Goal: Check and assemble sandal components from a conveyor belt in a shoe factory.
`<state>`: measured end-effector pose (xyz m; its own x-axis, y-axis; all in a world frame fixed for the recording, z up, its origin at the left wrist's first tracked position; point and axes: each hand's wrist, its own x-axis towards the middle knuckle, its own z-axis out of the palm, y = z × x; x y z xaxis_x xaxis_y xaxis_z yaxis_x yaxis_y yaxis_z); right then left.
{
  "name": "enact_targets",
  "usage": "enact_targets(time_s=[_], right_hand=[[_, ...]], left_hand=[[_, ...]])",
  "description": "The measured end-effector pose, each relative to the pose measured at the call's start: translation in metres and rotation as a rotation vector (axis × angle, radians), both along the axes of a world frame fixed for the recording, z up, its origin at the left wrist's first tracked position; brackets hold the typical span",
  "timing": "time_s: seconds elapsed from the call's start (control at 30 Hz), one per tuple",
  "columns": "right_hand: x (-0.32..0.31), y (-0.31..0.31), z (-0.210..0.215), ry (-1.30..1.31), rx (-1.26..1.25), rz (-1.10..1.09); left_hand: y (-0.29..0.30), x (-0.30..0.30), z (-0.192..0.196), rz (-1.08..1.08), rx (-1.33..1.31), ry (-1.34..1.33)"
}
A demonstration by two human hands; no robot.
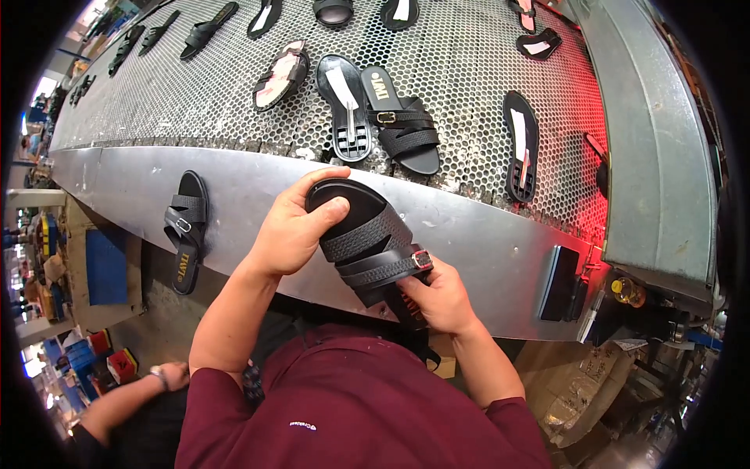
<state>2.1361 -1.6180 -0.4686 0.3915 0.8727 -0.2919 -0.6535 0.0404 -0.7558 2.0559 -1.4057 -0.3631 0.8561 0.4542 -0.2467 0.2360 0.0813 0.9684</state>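
Note:
Between my two hands is a black sandal [366, 238] with textured straps and a small buckle, held over the metal ledge. My left hand [293, 223] grips it at the toe, thumb on the insole and fingers round the edge. My right hand [439, 297] is closed on the other end, near the buckle strap; part of the heel is hidden behind it. Just beyond, on the perforated surface, a strapped sandal [402, 125] lies next to a black sole [344, 105] carrying a white strip. Left of my hands, another buckled sandal [187, 227] rests on the ledge.
More sandals, such as one with a pale insole [280, 78], and a lone sole [521, 144] are spread over the perforated conveyor [453, 70]. A metal housing [660, 148] glows red at its opening. A phone [559, 281] lies on the ledge's right end. Lower left, another person's arm [129, 399] shows.

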Motion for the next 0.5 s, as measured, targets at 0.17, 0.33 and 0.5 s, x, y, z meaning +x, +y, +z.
enact_targets(time_s=[0.17, 0.33, 0.5], right_hand=[[0.012, -0.006, 0.011, 0.046, 0.056, 0.019], [0.014, -0.013, 0.003, 0.119, 0.056, 0.025], [0.016, -0.017, -0.001, 0.045, 0.055, 0.042]], left_hand=[[0.002, -0.001, -0.001, 0.013, -0.262, -0.046], [0.006, -0.002, 0.010, -0.122, 0.006, 0.176], [-0.003, -0.004, 0.010, -0.127, 0.186, 0.206]])
